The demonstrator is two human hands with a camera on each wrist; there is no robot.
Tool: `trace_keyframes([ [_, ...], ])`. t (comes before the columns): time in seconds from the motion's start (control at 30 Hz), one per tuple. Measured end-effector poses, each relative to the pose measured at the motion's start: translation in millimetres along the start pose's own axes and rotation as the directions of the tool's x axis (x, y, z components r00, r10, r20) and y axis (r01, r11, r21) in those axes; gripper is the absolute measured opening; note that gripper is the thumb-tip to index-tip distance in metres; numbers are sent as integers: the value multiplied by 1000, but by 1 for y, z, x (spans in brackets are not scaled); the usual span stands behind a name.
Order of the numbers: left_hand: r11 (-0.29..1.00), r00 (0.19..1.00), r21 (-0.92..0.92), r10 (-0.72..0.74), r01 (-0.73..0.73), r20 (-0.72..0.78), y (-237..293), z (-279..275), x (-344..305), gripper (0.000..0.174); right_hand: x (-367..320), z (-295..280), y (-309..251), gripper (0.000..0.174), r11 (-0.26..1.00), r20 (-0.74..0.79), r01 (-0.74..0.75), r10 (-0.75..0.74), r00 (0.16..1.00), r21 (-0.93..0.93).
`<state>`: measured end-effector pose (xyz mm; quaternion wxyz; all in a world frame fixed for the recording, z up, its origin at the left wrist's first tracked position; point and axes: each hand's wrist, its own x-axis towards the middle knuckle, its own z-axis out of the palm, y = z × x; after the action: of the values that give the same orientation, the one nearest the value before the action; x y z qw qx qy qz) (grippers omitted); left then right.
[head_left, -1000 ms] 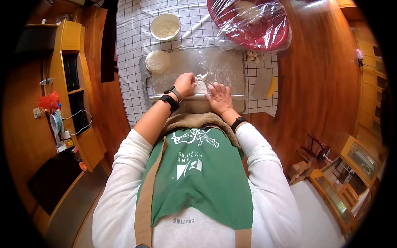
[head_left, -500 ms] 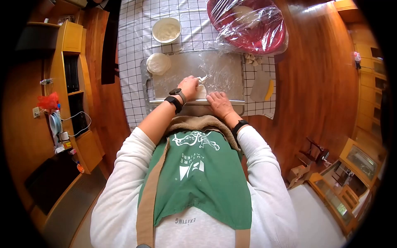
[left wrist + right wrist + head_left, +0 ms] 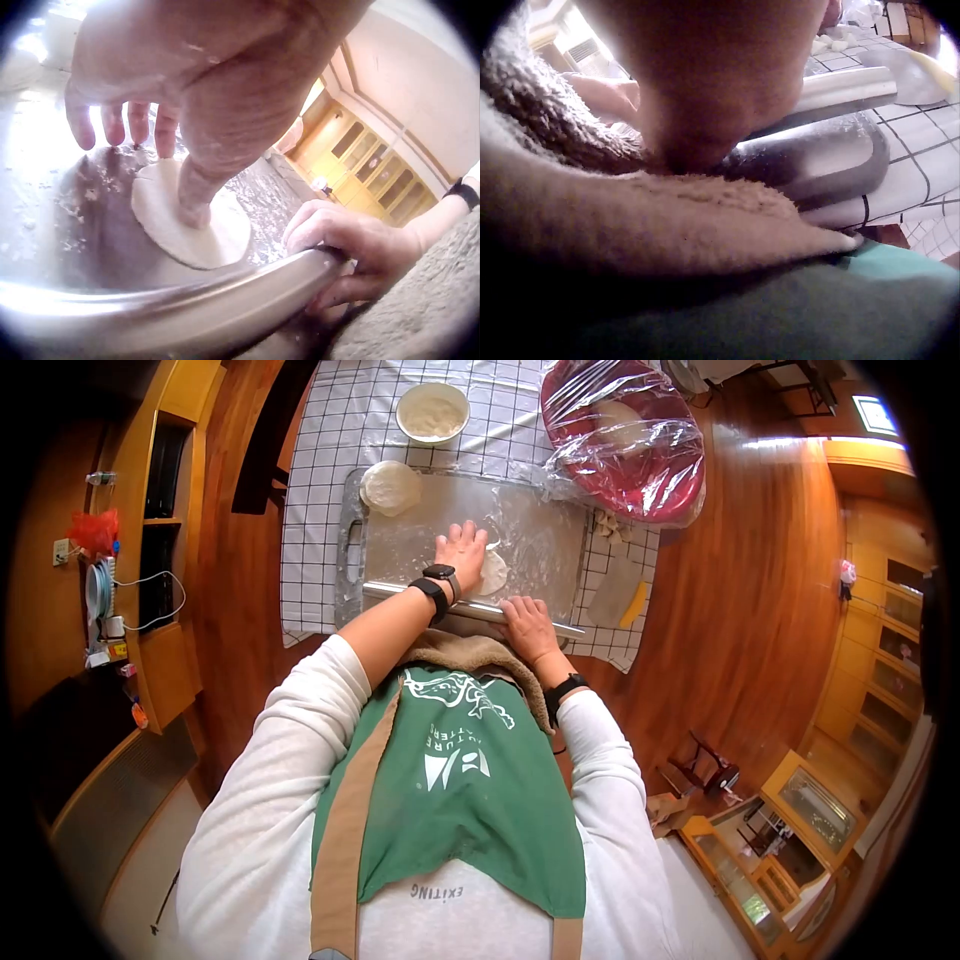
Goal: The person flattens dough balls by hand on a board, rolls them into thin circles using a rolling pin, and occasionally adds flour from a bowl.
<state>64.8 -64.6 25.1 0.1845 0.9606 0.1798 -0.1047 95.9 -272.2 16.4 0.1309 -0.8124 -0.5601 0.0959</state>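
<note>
A round, flat dough wrapper (image 3: 494,574) lies on the floured metal board (image 3: 535,525). Over its left side my left hand (image 3: 462,555) is spread with fingers straight. Its thumb presses on the wrapper (image 3: 225,236) in the left wrist view, and the fingertips reach past the far edge. Across the board's near side runs a metal rolling pin (image 3: 400,596), slanting down to the right. My right hand (image 3: 530,628) holds the pin near its right end; the left wrist view shows fingers over the top and thumb below. A pile of wrappers (image 3: 391,488) sits at the board's far left corner.
A white bowl (image 3: 432,440) of flour stands behind the board. Back right is a red basin (image 3: 565,435) under plastic film, with dough (image 3: 620,425) inside. Right of the board lie a scraper (image 3: 610,592) with a yellow edge and small pale scraps (image 3: 612,525) on the checked tablecloth (image 3: 310,570).
My left hand has gone from bent fingers at the wrapper's edge to spread, straight fingers. The pin now lies at a slant, and the view has turned slightly.
</note>
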Motion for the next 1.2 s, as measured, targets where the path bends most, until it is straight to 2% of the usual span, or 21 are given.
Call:
trace_keyframes([
  [0.03, 1000, 1000, 26, 7, -8, 29, 2, 3, 1, 39, 0, 0, 2, 35, 1000, -1, 2, -2, 1000, -1],
  [0.07, 1000, 1000, 27, 5, -6, 30, 0, 6, 1, 39, -2, 0, 5, 35, 1000, -12, 8, -8, 1000, 8],
  [0.17, 961, 959, 16, 276, -278, 64, -4, 0, 2, 23, 1, -6, 9, 37, 1000, 0, 24, -24, 1000, -7],
  [0.2, 961, 959, 19, 275, -277, 65, -5, 1, 1, 23, 5, -9, 10, 40, 999, 24, 36, -35, 999, -33],
  [0.27, 948, 952, -144, 297, -285, 77, -10, 4, 0, 24, 13, -10, 14, 40, 998, -14, 64, -65, 998, -26],
  [0.3, 944, 953, -142, 302, -299, 1, -11, 1, -1, 20, 18, -13, 15, 39, 995, -46, 92, -93, 995, -21],
  [0.33, 943, 952, -138, 305, -301, 2, -11, -2, 0, 20, 22, -16, 16, 39, 996, -50, 90, -91, 995, -20],
  [0.43, 959, 948, -60, 284, -278, 144, -9, -22, 4, 12, 27, -20, 19, 36, 996, -2, 93, -93, 996, -3],
  [0.47, 959, 948, -61, 283, -276, 148, -12, -20, 7, 12, 28, -16, 22, 35, 996, 6, 93, -93, 996, -8],
  [0.53, 921, 924, -233, 351, -312, 152, -16, -18, 13, 13, 30, -15, 27, 35, 996, 18, 93, -92, 996, -15],
  [0.67, 901, 909, -210, 405, -379, 97, -20, -6, 18, 17, 39, -14, 34, 32, 996, 6, 86, -86, 996, 6],
  [0.73, 909, 925, -267, 361, -320, 120, -21, 2, 18, 18, 52, -17, 34, 31, 996, -9, 82, -82, 997, 42],
  [0.8, 912, 939, -288, 330, -292, 92, -23, 9, 19, 18, 69, -16, 30, 28, 984, 6, -177, 176, 984, 38],
  [0.83, 910, 939, -285, 334, -300, 78, -25, 11, 20, 19, 74, -6, 29, 29, 976, -157, -218, 215, 964, -4],
  [0.87, 912, 940, -287, 330, -293, 89, -26, 14, 20, 19, 72, 0, 22, 29, 975, -149, -220, 218, 964, 5],
  [0.93, 902, 937, -306, 342, -306, 72, -25, 10, 21, 20, 63, 1, 7, 33, 920, -202, -383, 362, 910, -81],
  [0.97, 902, 942, -320, 328, -289, 74, -22, 7, 21, 20, 49, 13, 7, 38, 936, -263, -347, 320, 910, -61],
  [1.07, 913, 947, -303, 311, -272, 86, -19, 11, 23, 18, 50, 15, 6, 41, 926, -261, -372, 343, 902, -69],
  [1.1, 912, 948, -295, 313, -285, 52, -20, 16, 22, 16, 64, 5, 8, 43, 893, -175, -443, 425, 888, -83],
  [1.13, 913, 948, -294, 313, -284, 55, -21, 17, 23, 16, 72, 3, 11, 43, 892, -174, -444, 426, 888, -80],
  [1.2, 898, 955, -339, 298, -281, -2, -24, 19, 23, 16, 77, 6, 10, 48, 876, -283, -477, 441, 852, -68],
])
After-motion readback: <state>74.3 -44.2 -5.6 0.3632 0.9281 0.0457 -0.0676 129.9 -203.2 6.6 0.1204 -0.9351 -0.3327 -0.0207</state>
